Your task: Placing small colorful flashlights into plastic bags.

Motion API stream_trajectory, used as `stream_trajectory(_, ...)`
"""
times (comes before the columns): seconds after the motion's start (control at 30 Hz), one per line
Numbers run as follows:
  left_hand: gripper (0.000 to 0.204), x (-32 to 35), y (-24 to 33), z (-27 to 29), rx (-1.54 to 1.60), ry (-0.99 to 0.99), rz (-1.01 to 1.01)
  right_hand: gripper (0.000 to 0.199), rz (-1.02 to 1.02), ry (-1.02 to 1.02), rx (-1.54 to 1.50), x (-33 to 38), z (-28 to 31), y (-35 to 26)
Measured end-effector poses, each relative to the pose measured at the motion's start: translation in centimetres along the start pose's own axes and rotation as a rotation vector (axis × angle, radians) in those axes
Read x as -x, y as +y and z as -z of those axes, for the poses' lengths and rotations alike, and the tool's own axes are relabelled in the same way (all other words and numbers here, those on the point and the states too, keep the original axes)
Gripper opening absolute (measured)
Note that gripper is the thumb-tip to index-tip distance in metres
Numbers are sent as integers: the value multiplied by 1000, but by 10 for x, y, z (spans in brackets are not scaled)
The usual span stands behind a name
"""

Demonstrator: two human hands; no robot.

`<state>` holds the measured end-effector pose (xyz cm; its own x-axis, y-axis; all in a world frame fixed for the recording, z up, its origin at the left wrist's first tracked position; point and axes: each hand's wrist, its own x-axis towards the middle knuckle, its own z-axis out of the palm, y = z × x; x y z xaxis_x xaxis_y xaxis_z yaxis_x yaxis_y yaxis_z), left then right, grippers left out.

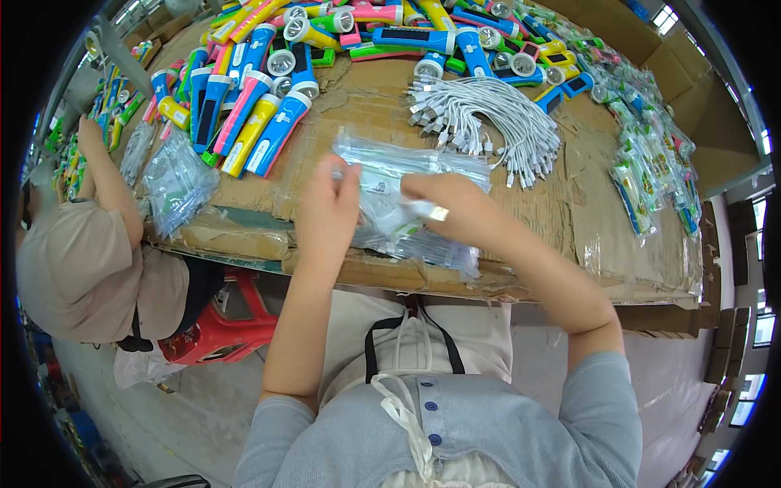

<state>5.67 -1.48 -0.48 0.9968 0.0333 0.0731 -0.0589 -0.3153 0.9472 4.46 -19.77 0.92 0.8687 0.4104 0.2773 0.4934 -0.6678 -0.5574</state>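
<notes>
My right hand (451, 203) is closed around a short white USB cable (429, 211), its metal plug sticking out below the fingers. Facing it, my left hand (329, 199) pinches a clear plastic bag (381, 195) at its left side. The bag lies between both hands, and the cable's other end is hard to make out there. Under them is a stack of clear plastic bags (443, 254) at the table's near edge. Beyond my right hand rests a bundle of white USB cables (496, 122), fanned out with plugs showing.
Colourful flashlights (268, 134) are heaped along the far side of the cardboard-covered table (569, 232). Bagged flashlights (643, 154) pile up at right. More clear bags (177, 183) lie at left, near a co-worker (89, 260) by a red stool (232, 325).
</notes>
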Motion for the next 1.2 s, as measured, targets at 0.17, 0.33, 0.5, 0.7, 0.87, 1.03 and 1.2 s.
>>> stream_trajectory(0.17, 16, 9, 17, -6, -160, 147, -299, 21, -216, -697, 444, -21, 9, -11)
stream_trajectory(0.33, 13, 5, 2, -12, -33, 108, -132, 31, -109, -869, 28, -72, 72, 19)
stream_trajectory(0.5, 14, 1, -7, -5, -67, 98, -48, 44, -288, 320, 792, -136, 122, 188)
stream_trajectory(0.7, 14, 0, -5, 1, -95, 89, -30, 63, -601, -22, 573, -144, 117, 236)
stream_trajectory(0.87, 10, -7, -6, 4, -179, 77, -63, 45, -77, 544, 433, -108, 138, 116)
stream_trajectory(1.03, 10, -10, 8, -3, -7, -11, -49, 35, 294, 50, 525, 0, 87, -18)
stream_trajectory(1.2, 9, -2, 37, -3, 282, 8, 70, 63, -115, -222, 486, 25, 36, -30)
